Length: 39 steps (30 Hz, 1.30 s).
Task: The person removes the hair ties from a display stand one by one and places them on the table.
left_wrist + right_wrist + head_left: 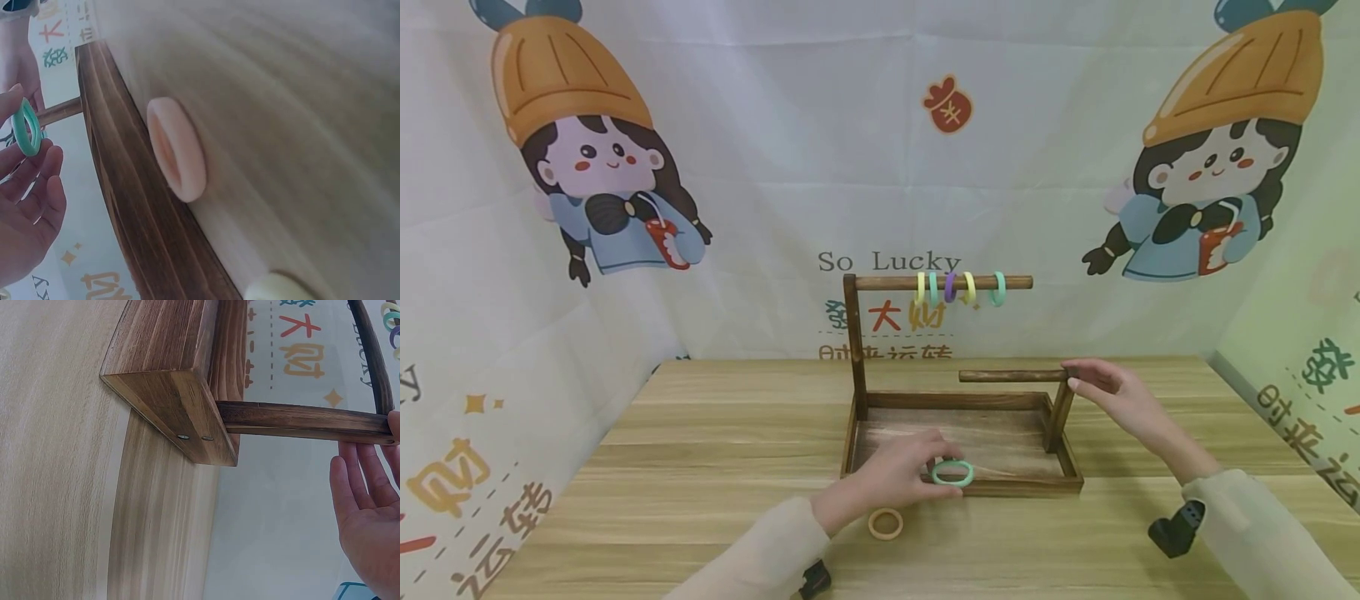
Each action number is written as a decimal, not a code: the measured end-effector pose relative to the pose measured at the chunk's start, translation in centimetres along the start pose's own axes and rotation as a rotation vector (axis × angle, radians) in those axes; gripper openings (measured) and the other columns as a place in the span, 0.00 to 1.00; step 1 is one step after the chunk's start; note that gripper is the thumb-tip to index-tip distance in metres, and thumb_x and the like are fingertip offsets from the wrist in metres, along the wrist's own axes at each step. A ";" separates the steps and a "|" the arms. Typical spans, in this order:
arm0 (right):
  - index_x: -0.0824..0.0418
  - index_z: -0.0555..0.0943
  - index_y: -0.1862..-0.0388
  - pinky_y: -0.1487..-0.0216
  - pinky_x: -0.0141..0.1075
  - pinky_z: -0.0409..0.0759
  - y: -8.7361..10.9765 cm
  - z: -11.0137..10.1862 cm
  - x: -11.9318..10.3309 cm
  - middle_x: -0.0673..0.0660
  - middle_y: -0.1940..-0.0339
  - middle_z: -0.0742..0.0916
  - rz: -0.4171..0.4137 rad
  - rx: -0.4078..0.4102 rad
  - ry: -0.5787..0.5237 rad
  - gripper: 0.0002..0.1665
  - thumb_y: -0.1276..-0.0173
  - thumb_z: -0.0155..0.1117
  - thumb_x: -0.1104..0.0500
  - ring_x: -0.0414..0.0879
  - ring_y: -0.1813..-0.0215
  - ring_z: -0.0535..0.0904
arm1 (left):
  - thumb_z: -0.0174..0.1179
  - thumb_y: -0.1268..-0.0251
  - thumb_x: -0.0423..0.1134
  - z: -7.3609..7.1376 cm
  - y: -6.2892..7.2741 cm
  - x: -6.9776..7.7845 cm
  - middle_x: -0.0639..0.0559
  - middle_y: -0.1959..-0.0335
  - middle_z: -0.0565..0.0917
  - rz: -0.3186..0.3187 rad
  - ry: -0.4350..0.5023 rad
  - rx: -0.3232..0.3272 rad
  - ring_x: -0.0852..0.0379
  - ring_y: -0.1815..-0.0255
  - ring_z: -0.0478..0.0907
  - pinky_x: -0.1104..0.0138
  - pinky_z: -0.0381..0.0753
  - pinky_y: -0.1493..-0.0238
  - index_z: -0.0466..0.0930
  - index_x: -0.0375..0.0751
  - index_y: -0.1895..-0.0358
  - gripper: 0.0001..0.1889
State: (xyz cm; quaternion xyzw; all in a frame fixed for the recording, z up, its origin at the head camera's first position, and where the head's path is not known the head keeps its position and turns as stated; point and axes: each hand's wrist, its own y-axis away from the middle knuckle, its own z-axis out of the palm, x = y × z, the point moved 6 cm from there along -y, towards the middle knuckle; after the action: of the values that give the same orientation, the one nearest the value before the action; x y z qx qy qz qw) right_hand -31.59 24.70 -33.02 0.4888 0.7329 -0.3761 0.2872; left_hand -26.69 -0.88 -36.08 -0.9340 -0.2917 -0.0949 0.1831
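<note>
Between thumb and fingers, my left hand (904, 467) pinches a mint green ring (953, 484), over the front edge of the wooden rack's tray (1022, 486). My right hand (1116, 402) grips the top corner of the rack's short post (1060, 415), where the lower bar (1011, 377) joins it. From the upper bar (887, 283) hang several rings in yellow, mint and purple, including a purple ring (950, 287). A peach ring (194, 181) lies on the table before the tray. A pale yellow piece (278, 289) is cut off by the left wrist view's lower edge.
The rack stands on a wood-grain table (737, 433). Its tall post (855, 350) rises at the left of the tray. A printed cloth (790, 150) hangs behind the table and along both sides.
</note>
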 end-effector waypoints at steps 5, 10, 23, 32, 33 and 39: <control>0.66 0.67 0.42 0.51 0.43 0.71 0.0 0.0 0.0 0.64 0.46 0.74 0.000 -0.003 -0.004 0.27 0.33 0.50 0.51 0.55 0.45 0.69 | 0.61 0.48 0.52 0.5 0.4 0.6 0.60 0.71 0.73 0.035 -0.059 -0.030 0.68 0.77 0.62 0.80 0.59 0.80 0.78 0.46 0.54 0.20; 0.65 0.67 0.41 0.51 0.41 0.71 0.1 0.0 0.1 0.64 0.45 0.74 0.010 -0.008 0.002 0.27 0.33 0.50 0.49 0.50 0.46 0.70 | 0.61 0.48 0.52 1.1 0.9 0.7 0.62 0.67 0.74 0.030 -0.079 -0.099 0.70 0.74 0.63 0.81 0.61 0.77 0.78 0.47 0.53 0.20; 0.64 0.68 0.42 0.52 0.40 0.72 0.0 0.0 0.5 0.62 0.46 0.74 0.007 0.004 0.022 0.27 0.33 0.50 0.48 0.53 0.46 0.69 | 0.62 0.49 0.50 2.4 1.9 1.0 0.63 0.65 0.76 0.039 -0.069 -0.181 0.72 0.72 0.67 0.82 0.64 0.75 0.79 0.47 0.57 0.17; 0.65 0.68 0.42 0.54 0.33 0.72 0.0 -0.1 0.5 0.62 0.46 0.75 0.008 0.010 0.022 0.27 0.34 0.51 0.49 0.41 0.49 0.71 | 0.62 0.50 0.52 3.3 1.9 0.8 0.65 0.66 0.76 0.016 -0.108 -0.223 0.72 0.72 0.66 0.82 0.63 0.76 0.79 0.48 0.57 0.18; 0.65 0.68 0.42 0.53 0.34 0.72 0.0 -0.1 0.5 0.62 0.46 0.75 0.009 0.009 0.021 0.27 0.33 0.51 0.49 0.42 0.48 0.71 | 0.62 0.50 0.52 3.4 1.9 0.8 0.65 0.66 0.75 0.015 -0.114 -0.224 0.72 0.72 0.66 0.82 0.63 0.77 0.79 0.49 0.57 0.18; 0.64 0.67 0.41 0.52 0.41 0.72 0.0 -0.1 0.5 0.62 0.45 0.74 0.017 0.002 0.017 0.28 0.33 0.50 0.48 0.48 0.47 0.70 | 0.62 0.52 0.54 3.6 1.9 1.0 0.66 0.68 0.74 -0.005 -0.151 -0.241 0.73 0.74 0.65 0.80 0.62 0.77 0.79 0.51 0.57 0.19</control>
State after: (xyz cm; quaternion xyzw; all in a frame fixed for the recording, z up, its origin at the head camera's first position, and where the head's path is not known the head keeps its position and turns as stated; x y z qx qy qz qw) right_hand -31.74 25.02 -33.37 0.4986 0.7308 -0.3702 0.2834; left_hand -24.53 -0.37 -39.65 -0.9530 -0.2935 -0.0592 0.0469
